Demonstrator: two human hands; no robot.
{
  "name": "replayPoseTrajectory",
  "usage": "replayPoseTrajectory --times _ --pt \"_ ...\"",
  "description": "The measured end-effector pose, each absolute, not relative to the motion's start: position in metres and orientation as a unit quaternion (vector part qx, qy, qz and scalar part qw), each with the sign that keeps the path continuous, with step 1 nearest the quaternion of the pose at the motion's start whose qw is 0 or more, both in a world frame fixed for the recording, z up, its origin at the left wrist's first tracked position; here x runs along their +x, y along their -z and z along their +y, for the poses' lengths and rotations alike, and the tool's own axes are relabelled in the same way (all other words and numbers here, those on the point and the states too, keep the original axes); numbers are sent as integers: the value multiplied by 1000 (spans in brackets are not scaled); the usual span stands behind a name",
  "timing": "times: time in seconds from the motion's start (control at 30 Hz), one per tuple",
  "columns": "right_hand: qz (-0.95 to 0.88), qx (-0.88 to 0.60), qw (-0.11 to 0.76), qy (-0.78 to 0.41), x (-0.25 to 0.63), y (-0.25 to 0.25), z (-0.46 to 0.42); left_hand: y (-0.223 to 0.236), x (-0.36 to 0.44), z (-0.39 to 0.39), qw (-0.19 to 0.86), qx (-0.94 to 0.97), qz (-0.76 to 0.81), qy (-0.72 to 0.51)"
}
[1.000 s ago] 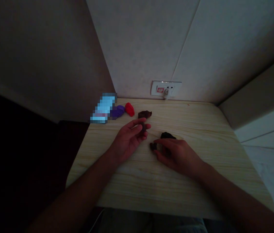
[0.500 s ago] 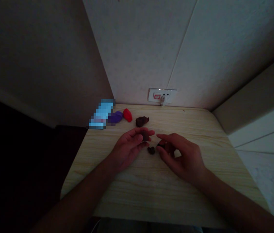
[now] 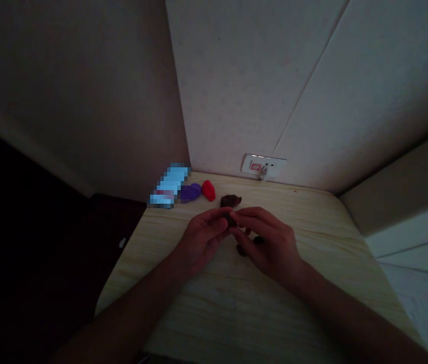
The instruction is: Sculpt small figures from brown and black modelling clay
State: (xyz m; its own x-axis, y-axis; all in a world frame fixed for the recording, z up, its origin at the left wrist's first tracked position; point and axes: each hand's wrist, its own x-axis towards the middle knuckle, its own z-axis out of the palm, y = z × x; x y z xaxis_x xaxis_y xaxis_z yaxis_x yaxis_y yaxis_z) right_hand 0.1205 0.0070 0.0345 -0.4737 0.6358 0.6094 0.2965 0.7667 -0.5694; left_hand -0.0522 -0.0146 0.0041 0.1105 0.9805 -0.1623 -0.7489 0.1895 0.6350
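A dark brown piece of modelling clay (image 3: pixel 229 220) sits between my two hands above the table. My left hand (image 3: pixel 204 235) holds it with thumb and fingers. From the other side, my right hand (image 3: pixel 269 242) has its thumb and fingertips closed on the edge of the same piece. Below my right hand lies a small dark clay lump (image 3: pixel 241 250). Another dark lump (image 3: pixel 259 240) shows partly under its fingers; whether it touches the hand is hidden. Just beyond my fingertips rests a larger brown clay lump (image 3: pixel 231 201).
Toward the back of the wooden table (image 3: pixel 183 313) lie a red clay lump (image 3: pixel 208 190) and a purple one (image 3: pixel 191 193). Beside them, a blurred-out bright phone-like rectangle (image 3: pixel 170 184) sits at the left corner. A wall socket (image 3: pixel 263 166) with a plug is behind the table.
My right hand has moved left and met the brown clay in my left hand. The dark piece formerly at its fingertips is now lower, under the hand. The view has shifted slightly.
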Motion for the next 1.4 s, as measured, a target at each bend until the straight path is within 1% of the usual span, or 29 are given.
replayPoseTrajectory --times 0.13,0.27,0.57,0.67,0.77,0.9,1.17,1.4 --pt "-781 -328 418 -330 121 -37 14 -6 -52 -13 695 226 292 -617" --pt "-712 -336 411 -459 121 -41 17 -6 -52 -13 674 248 312 -622" --pt "-608 -352 418 -575 122 -42 19 -3 -52 -12 647 267 325 -636" --pt "-600 -354 408 -589 122 -43 19 -1 -52 -11 657 270 308 -633" --pt "-625 -346 411 -566 121 -44 20 -1 -52 -10 660 274 293 -636" --pt "-630 -359 410 -554 120 -41 18 0 -52 -9 637 272 331 -641" --pt "-598 -371 404 -585 119 -39 17 -3 -53 -11 583 318 410 -626" --pt "-544 -355 405 -643 118 -38 22 -8 -49 -16 571 368 387 -624"
